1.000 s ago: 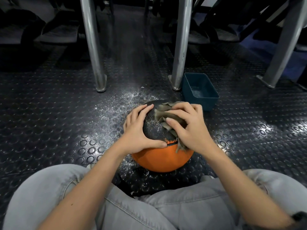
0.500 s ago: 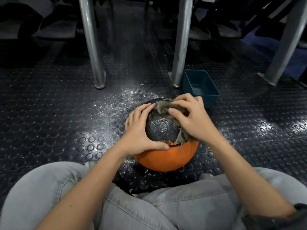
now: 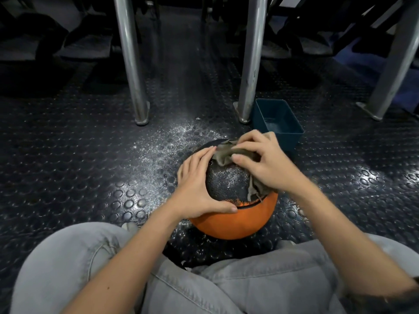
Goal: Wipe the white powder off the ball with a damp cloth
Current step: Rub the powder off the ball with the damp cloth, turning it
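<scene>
One studded black floor (image 3: 68, 166) carries the ball (image 3: 231, 223), orange below, pebbled black above, flecked white near the seam. The left hand (image 3: 195, 189) rests on its side, fingers released and spread. The right hand (image 3: 267, 164) has its fingers clutching a drab cloth (image 3: 224, 155) on top.

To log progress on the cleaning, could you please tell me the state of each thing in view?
ball: on the floor, black panel up, pale specks on it.
cloth: crumpled, pressed on the ball's far top.
left hand: flat against the ball's left side, steadying it.
right hand: grips the cloth.
tub: upright, open-topped, beyond the ball; contents unclear.
powder: scattered on the floor left of the ball.
</scene>
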